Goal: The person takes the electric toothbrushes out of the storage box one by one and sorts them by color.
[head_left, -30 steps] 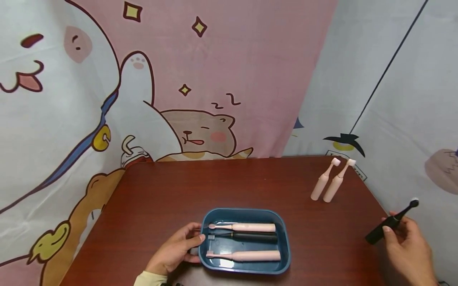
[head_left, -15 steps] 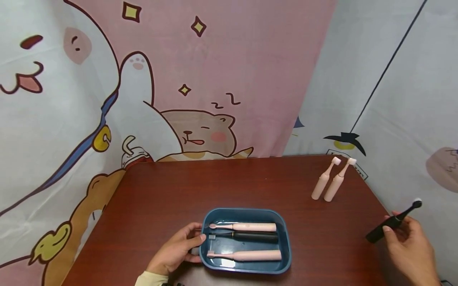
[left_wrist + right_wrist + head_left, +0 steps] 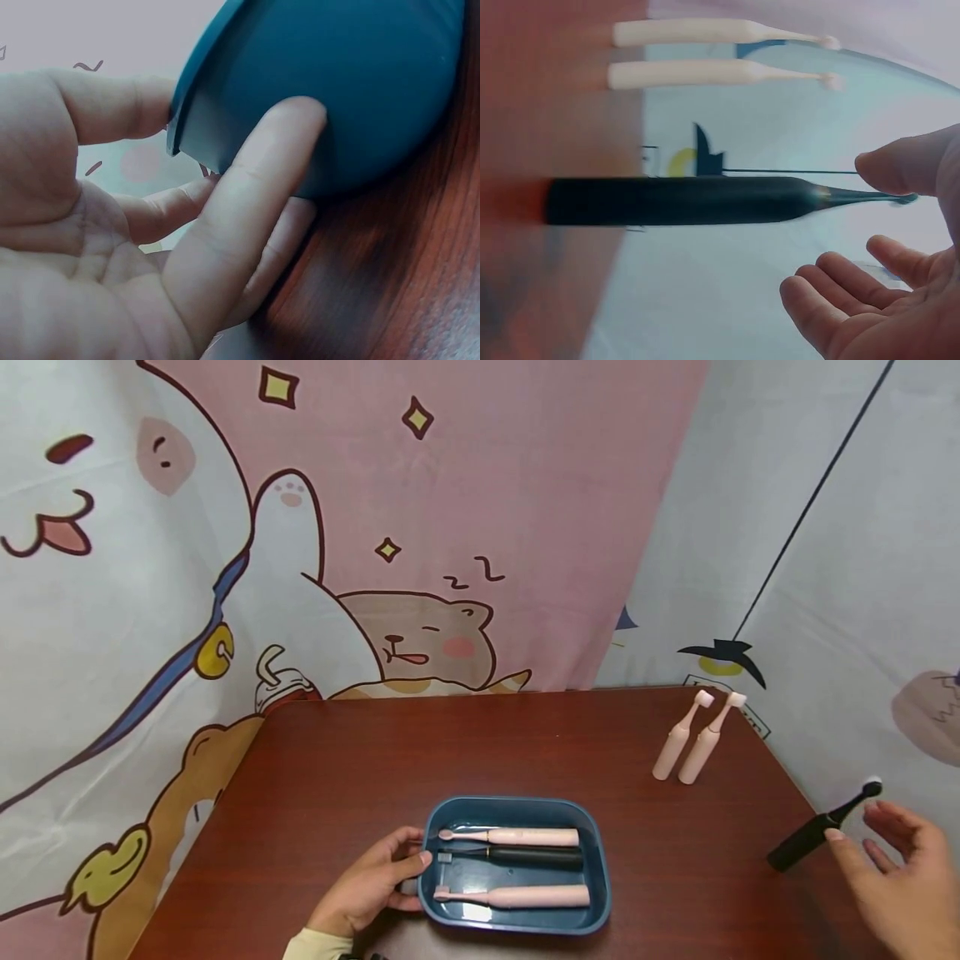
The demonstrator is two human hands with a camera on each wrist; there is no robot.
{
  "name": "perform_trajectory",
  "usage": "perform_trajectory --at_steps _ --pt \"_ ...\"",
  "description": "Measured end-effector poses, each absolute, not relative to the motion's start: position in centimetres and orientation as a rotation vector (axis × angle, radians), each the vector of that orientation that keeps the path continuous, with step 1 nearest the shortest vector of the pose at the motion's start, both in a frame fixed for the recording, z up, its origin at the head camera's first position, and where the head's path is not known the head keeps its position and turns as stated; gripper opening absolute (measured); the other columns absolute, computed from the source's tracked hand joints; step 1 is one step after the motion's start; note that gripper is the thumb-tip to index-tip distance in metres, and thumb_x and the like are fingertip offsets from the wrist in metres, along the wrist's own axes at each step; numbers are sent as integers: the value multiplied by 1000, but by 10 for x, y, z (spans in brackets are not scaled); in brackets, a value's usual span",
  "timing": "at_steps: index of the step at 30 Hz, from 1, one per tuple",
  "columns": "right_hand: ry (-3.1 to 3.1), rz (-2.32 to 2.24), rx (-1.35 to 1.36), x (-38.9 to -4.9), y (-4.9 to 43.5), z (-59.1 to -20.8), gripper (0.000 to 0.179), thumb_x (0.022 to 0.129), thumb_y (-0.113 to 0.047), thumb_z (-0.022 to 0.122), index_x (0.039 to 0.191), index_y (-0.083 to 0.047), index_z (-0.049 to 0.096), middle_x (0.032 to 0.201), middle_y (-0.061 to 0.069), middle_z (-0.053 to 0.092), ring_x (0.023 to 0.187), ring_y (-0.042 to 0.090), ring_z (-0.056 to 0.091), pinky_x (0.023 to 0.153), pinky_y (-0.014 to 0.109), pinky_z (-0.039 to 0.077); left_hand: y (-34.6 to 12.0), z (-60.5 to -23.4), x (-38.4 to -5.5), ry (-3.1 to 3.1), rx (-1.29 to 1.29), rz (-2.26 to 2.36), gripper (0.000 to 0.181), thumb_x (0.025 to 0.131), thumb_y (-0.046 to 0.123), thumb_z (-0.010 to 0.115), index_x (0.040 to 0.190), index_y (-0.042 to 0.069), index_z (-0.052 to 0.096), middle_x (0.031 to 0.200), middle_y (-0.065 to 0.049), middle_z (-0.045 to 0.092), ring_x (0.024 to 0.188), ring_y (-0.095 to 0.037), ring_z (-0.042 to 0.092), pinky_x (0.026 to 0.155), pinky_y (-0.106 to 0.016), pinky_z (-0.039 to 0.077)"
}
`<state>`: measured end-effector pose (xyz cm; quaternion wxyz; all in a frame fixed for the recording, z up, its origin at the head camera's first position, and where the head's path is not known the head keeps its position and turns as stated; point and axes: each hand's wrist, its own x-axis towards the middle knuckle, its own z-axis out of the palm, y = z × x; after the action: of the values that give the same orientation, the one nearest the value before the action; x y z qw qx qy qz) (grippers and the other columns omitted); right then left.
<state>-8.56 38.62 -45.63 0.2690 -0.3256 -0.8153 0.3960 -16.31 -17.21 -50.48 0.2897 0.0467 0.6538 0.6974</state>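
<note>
A blue plastic bin [image 3: 517, 928] sits at the front of the table. My left hand [image 3: 375, 878] grips its left end, thumb and fingers at the wall, as the left wrist view shows up close. Inside lie a pink electric toothbrush [image 3: 532, 837], a black one [image 3: 536, 857] and another pink one [image 3: 536, 896], heads to the left. Near the table's right edge a black electric toothbrush [image 3: 802, 843] stands upright on its base. Beside its neck is my right hand [image 3: 903, 872], fingers spread and apart from the brush in the right wrist view [image 3: 682, 201].
Two light pink toothbrushes, a left one [image 3: 671, 750] and a right one [image 3: 700, 755], stand upright side by side at the back right of the brown table [image 3: 450, 739]. A printed cartoon cloth [image 3: 555, 527] hangs behind the table and along its sides.
My right hand has let go of the black toothbrush and drawn off to the right; the brush stays standing. My left hand and the bin have hardly moved.
</note>
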Motion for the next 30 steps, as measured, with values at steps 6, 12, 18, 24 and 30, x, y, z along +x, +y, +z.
perform_trajectory --at_steps 6,12,18,24,30 --pt "-2025 1013 -740 -80 379 -436 61 93 -5 61 148 -24 40 133 -22 42 133 -3 39 117 23 32 -174 -506 -163 1737 121 1872 54 98 22 61 140 -4 37 125 -24 52 95 -26 66 68 -44 61" --pt "-1991 1018 -674 -78 370 -419 60 91 0 63 144 -24 46 129 -25 47 128 -5 44 114 21 35 -175 -508 -163 1741 114 1871 55 98 22 62 140 -3 37 126 -25 52 95 -25 66 68 -43 61" --pt "-1997 1056 -563 -78 356 -403 59 89 2 65 142 -19 49 127 -23 49 125 -5 47 108 11 37 -175 -507 -163 1752 110 1868 54 98 23 62 139 -3 38 125 -24 52 95 -24 65 67 -42 61" --pt "-1974 928 -572 -76 346 -388 58 90 -3 66 142 -21 50 128 -29 43 129 -3 42 114 19 34 -174 -505 -164 1744 121 1869 53 99 21 60 140 -4 37 128 -27 51 98 -26 66 69 -44 61" --pt "-1977 957 -523 -78 344 -385 57 89 -2 66 141 -21 51 128 -29 45 129 -3 42 114 19 32 -174 -506 -164 1747 123 1871 52 99 21 59 140 -4 37 128 -26 50 97 -26 66 69 -44 61"
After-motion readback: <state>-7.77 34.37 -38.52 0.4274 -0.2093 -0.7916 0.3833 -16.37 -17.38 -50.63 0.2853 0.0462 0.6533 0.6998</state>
